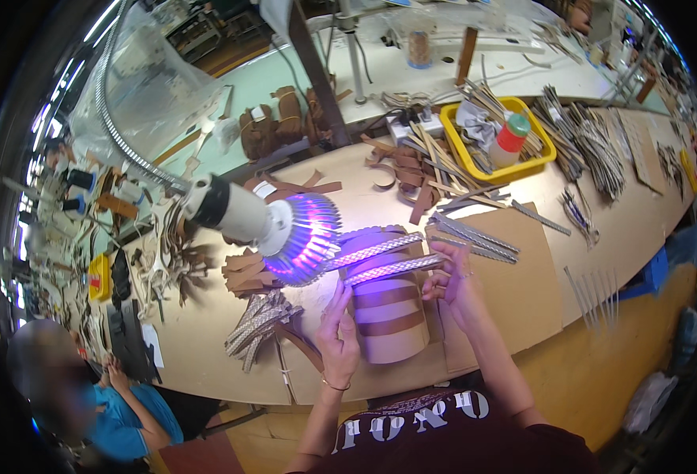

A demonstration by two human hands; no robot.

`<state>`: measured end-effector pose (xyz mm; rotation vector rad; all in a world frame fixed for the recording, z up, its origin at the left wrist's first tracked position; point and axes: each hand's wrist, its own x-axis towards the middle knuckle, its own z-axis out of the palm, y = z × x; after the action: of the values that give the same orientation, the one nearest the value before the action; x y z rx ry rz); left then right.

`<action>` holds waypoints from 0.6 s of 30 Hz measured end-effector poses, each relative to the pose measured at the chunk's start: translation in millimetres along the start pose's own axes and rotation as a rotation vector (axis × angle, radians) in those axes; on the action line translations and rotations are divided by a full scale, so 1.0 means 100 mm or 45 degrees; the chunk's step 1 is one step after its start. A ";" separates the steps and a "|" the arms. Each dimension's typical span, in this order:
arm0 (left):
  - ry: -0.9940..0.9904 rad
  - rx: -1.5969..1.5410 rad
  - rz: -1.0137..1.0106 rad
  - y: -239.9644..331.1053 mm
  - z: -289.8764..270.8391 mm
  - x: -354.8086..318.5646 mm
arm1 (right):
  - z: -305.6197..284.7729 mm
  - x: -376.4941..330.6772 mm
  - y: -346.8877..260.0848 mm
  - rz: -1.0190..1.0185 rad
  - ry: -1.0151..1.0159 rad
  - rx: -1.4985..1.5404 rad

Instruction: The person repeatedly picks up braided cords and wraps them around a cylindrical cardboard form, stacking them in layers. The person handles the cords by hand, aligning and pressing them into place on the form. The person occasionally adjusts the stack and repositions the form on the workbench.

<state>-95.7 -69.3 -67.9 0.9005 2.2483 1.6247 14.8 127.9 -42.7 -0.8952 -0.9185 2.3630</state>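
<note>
Two light braided strips (389, 269) lie across a tan cylinder (396, 345) banded with brown strips, under purple light. My left hand (339, 330) is at the cylinder's left side, fingers stretched upward near the left end of the lower strip; whether they touch it I cannot tell. On the other side my right hand (457, 286) has its fingers bent around the right ends of the braided strips. A lamp (305, 238) with a finned metal head glows purple just left of the strips and hides part of their left ends.
A bundle of braided strips (260, 322) and brown strips (249, 272) lie left. Dark braided strips (475, 237) rest on cardboard (518, 276) at right. Behind stands a yellow tray (550, 150) holding a bottle (509, 141). A person in blue (139, 423) sits at lower left.
</note>
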 end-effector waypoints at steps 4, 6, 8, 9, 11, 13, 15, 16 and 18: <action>-0.002 -0.050 -0.005 0.09 -0.01 0.01 | 0.18 -0.02 -0.06 -0.219 -0.054 -0.360; 0.105 -0.119 -0.014 0.15 -0.03 -0.01 | 0.23 -0.01 -0.08 -0.244 -0.116 -0.415; 0.208 -0.126 0.039 0.21 -0.04 -0.02 | 0.27 -0.03 -0.08 -0.157 -0.127 -0.415; 0.256 -0.096 0.095 0.23 -0.05 -0.01 | 0.30 -0.01 -0.08 -0.265 -0.182 -0.369; 0.279 -0.012 0.180 0.25 -0.07 0.04 | 0.36 0.07 -0.07 -0.385 -0.201 -0.355; 0.240 0.102 0.223 0.21 -0.07 0.19 | 0.41 0.23 -0.07 -0.492 -0.130 -0.464; 0.193 0.170 0.240 0.13 -0.04 0.35 | 0.44 0.34 -0.05 -0.573 -0.087 -0.605; 0.155 0.194 0.232 0.09 -0.02 0.43 | 0.44 0.38 -0.05 -0.609 -0.070 -0.692; 0.095 0.190 0.213 0.04 0.04 0.48 | 0.41 0.43 -0.05 -0.676 -0.026 -0.871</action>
<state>-130.3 -37.0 -57.7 1.1091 2.4307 1.5986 -43.0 139.5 -33.3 -0.7245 -1.7717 1.6149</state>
